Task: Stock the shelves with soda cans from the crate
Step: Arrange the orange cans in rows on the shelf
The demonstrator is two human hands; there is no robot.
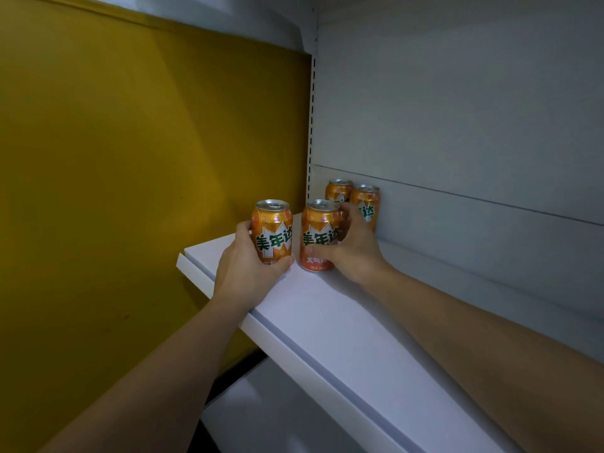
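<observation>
Mid-frame, each hand grips a shiny orange can on the smooth white shelf [327, 308]: left hand [243, 273] around the left can [273, 232], right hand [351, 248] around the right can [318, 235]. Two more cans [366, 201] stand behind.

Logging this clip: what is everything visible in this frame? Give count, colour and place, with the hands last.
left can: one, orange with green lettering, near the shelf's left end; base hidden by fingers
right can: one, orange, standing on the shelf beside the left can
back cans: two, orange, upright side by side against the back panel
shelf: one, white, under all the cans
lower shelf: one, white, below
back panel: one, grey-white, behind the shelf
slotted post: one, white, at the panel's left edge
wall: one, yellow, left
left hand: one, grips the left can
right hand: one, grips the right can
</observation>
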